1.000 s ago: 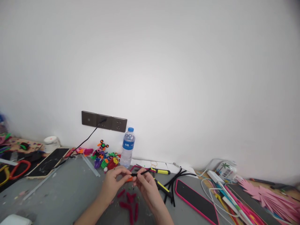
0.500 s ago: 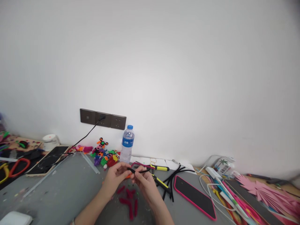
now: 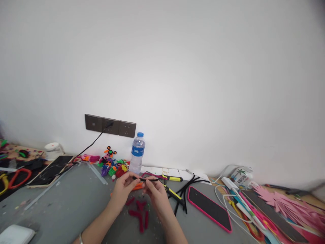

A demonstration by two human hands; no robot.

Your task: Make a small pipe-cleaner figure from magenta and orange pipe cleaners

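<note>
Both my hands are raised a little above the grey table (image 3: 76,200), pinching a short black pipe cleaner (image 3: 145,179) between them. My left hand (image 3: 123,188) grips its left end with curled fingers. My right hand (image 3: 156,192) holds the right end, fingers pressed together. The black piece lies nearly level. Below the hands, several dark red pipe cleaner pieces (image 3: 139,214) are scattered on the table, with an orange piece (image 3: 137,186) just behind my left fingers.
A water bottle (image 3: 137,153) stands by the wall near colourful pipe cleaner figures (image 3: 113,164). Black pipe cleaners (image 3: 186,193), yellow-handled tools (image 3: 172,178) and a pink-cased phone (image 3: 209,208) lie to the right. A tablet (image 3: 50,171) lies left, cables and pink paper far right.
The black pipe cleaner has turned from tilted to nearly level between my fingers. My hands stay together; the camera has tipped slightly so everything sits a bit lower-left.
</note>
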